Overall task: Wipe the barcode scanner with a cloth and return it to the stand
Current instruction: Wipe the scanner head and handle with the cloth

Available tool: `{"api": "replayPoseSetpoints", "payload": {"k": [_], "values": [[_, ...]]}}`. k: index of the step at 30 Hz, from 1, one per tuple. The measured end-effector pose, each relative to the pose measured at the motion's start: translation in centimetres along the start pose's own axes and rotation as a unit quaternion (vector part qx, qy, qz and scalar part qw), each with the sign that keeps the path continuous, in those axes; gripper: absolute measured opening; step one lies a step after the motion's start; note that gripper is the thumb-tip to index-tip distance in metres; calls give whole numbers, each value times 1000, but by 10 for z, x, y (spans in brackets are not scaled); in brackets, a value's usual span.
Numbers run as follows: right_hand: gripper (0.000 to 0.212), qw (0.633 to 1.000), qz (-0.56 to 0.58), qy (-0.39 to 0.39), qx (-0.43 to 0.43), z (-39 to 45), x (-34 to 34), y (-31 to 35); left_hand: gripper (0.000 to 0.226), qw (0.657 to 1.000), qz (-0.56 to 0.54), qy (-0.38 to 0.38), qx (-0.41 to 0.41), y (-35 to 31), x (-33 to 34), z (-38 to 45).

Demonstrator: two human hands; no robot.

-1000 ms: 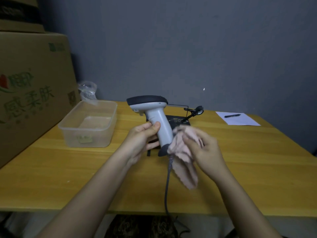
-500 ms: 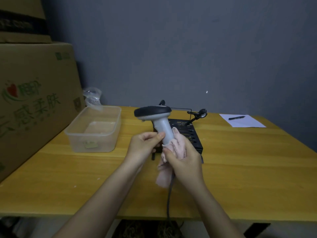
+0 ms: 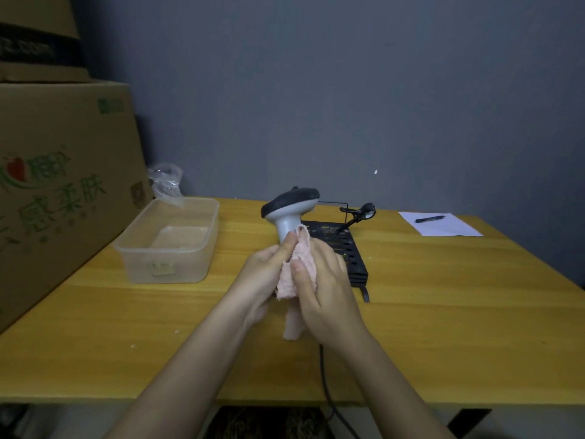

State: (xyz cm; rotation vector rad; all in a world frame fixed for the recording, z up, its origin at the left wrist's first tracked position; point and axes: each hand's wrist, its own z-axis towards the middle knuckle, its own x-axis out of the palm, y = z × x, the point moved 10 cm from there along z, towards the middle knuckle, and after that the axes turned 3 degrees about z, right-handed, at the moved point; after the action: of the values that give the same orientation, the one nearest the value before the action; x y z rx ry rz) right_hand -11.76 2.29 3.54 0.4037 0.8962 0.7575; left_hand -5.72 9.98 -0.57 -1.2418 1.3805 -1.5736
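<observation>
wooden table (image 3: 443, 312), left hand (image 3: 262, 277) gripping scanner (image 3: 289, 207), right hand (image 3: 326, 293) clutching cloth (image 3: 292, 280) — handle seemingly hidden

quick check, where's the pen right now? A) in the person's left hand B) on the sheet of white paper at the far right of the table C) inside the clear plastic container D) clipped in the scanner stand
B: the pen lies on the white paper at the table's far right corner, away from both hands and the clear container.
</observation>
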Motion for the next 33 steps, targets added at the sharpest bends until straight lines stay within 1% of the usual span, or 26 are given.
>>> {"api": "replayPoseSetpoints", "payload": {"k": [1, 3, 5, 7, 10, 12, 14, 16, 17, 19, 22, 25, 28, 30, 33], "values": [[51, 1000, 19, 6, 14, -1, 1, -4, 53, 1000, -15, 9, -5, 0, 1, 0], [41, 995, 83, 10, 54, -4, 2, -16, 41, 998, -42, 34, -12, 1, 0, 1], [32, 988, 131, 5, 85, -7, 3, -23, 31, 998, -53, 41, -11, 1, -4, 3], [31, 985, 137, 3, 104, -7, 5, -26, 29, 998, -54, 38, -5, 0, -9, 5], [37, 991, 72, 13, 114, 3, 6, -23, 29, 998, -48, 35, 9, 0, -11, 4], [29, 991, 64, 18, 115, 10, 7, -19, 29, 998, -45, 32, 14, 0, -10, 3], [24, 987, 111, 8, 118, 15, 8, -15, 30, 998, -53, 35, 19, 0, -8, 1], [22, 974, 176, -8, 143, 15, 11, -18, 30, 994, -92, 56, 13, 1, -2, 0], [21, 970, 189, -5, 154, 14, 14, -20, 29, 992, -112, 65, 8, 1, 1, -1], [21, 970, 180, 33, 160, 10, 21, -22, 29, 988, -137, 78, -2, 1, 2, 0], [27, 970, 153, 103, 160, 0, 29, -29, 31, 987, -131, 88, -15, 3, 1, 3], [24, 960, 184, 130, 163, -8, 29, -36, 33, 988, -120, 96, -32, 7, 4, 5], [18, 958, 213, 112, 157, -11, 18, -39, 31, 989, -112, 94, -26, 10, 5, 7], [14, 969, 181, 80, 146, -11, 10, -41, 28, 995, -67, 76, -17, 11, 2, 7], [16, 985, 108, 13, 137, -9, -1, -44, 19, 1000, 14, 26, -3, 10, -7, 7]]}}
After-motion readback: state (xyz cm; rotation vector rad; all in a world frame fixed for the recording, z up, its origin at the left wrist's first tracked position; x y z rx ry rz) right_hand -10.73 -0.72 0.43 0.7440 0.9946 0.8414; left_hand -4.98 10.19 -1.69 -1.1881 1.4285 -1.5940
